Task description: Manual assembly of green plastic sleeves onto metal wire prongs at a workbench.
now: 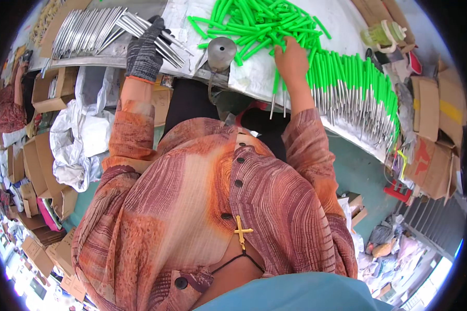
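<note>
My left hand [144,57], in a grey knit glove, is closed around a bunch of thin metal rods [167,54] above the table's near edge. To its left lies a row of bare metal rods [85,32]. My bare right hand [294,63] reaches to the near side of a heap of bright green tubes [267,23], its thumb and fingers pinched at a green tube; the fingertips are partly hidden. Beside that hand, two rods with green sleeves [275,90] stick out over the edge. Between my hands is a grey metal dome [221,53] with a hole in its top.
Many green-sleeved metal rods [350,85] line the table's right edge. A greenish jug [384,35] stands at the far right. Cardboard boxes [433,114] are stacked right of the table. A white sack [83,140] and open cartons sit at left, near another person's arm [19,83].
</note>
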Available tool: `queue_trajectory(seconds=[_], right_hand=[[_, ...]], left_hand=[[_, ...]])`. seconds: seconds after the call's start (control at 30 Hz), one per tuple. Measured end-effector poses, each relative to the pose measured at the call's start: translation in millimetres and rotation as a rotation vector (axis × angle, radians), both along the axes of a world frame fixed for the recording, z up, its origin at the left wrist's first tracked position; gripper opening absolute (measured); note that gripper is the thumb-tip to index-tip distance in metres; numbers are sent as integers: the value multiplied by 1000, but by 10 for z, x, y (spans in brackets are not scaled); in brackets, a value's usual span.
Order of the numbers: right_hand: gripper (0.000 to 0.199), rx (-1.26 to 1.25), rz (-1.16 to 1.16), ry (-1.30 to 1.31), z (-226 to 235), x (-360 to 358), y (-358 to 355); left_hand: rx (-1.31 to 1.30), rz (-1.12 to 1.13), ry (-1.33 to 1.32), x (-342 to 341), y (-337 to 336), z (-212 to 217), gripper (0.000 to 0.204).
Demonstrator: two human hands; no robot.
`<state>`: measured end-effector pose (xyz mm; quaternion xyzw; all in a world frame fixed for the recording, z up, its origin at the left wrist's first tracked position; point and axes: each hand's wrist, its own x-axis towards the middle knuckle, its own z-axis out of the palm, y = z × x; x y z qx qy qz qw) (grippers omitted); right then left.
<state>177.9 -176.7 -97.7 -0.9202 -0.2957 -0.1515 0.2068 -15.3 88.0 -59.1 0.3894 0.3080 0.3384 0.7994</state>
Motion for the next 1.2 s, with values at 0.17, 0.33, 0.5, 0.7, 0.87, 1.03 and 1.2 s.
queue_trajectory(seconds=[0.17,0.33,0.5,0.7,0.87,1.03,1.2], right_hand=[[18,-200,26,69,-29,140,-71],[24,257,186,93,45,145,-183],[20,647,140,742,739,-304,-182],[24,1118,417,844,1350,-658,-121],[32,1151,417,762,1521,-768,-36],[31,1147,435,741,1563,-801,80],[25,1072,511,550,1789,-901,312]], left_hand=[[95,46,-28,86,-342,156,25],[339,50,-29,260,-527,179,21],[735,49,-38,331,-670,141,22],[1102,-46,161,266,-968,210,28],[668,-170,97,158,-1060,427,26],[550,-223,70,159,-1070,415,27],[576,-231,125,140,-1037,406,24]])
